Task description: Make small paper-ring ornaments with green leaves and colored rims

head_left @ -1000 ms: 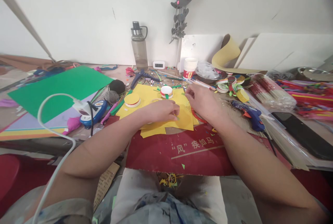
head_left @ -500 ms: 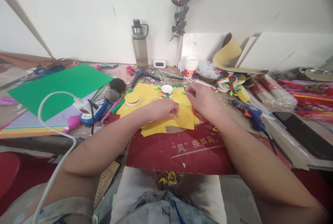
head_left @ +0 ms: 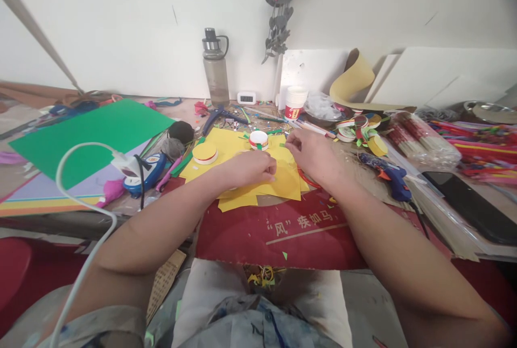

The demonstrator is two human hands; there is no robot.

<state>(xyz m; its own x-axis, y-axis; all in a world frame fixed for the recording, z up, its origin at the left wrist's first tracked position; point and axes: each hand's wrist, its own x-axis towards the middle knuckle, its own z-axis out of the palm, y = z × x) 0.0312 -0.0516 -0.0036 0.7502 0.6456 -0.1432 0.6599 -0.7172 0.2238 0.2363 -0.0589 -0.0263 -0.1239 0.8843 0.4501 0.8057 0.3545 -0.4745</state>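
My left hand (head_left: 254, 167) is over the yellow paper sheets (head_left: 283, 190), fingers curled together, fingertips pointing down. What it pinches, if anything, is too small to make out. To its right, my right hand (head_left: 309, 151) is bent inward with thumb and fingers closed; its contents are hidden too. A small green paper scrap (head_left: 281, 145) shows by the right fingertips. Behind and between the hands stands a white round cup-like piece (head_left: 258, 140) with red and green trim. A round yellow-topped piece with a red band (head_left: 205, 153) rests on the paper, left of my left hand.
A blue glue gun (head_left: 390, 175) and a black phone (head_left: 472, 205) lie at the right. Red cardboard (head_left: 242, 240) covers the front edge. Behind stand a water bottle (head_left: 216, 73) and paper cups (head_left: 296, 103). Green sheet (head_left: 89, 138) and a white cable (head_left: 60, 175) are left.
The view has shifted slightly. Both hands keep nearly the same place and pose; the green bit seen by my left fingertips before is no longer clearly visible.
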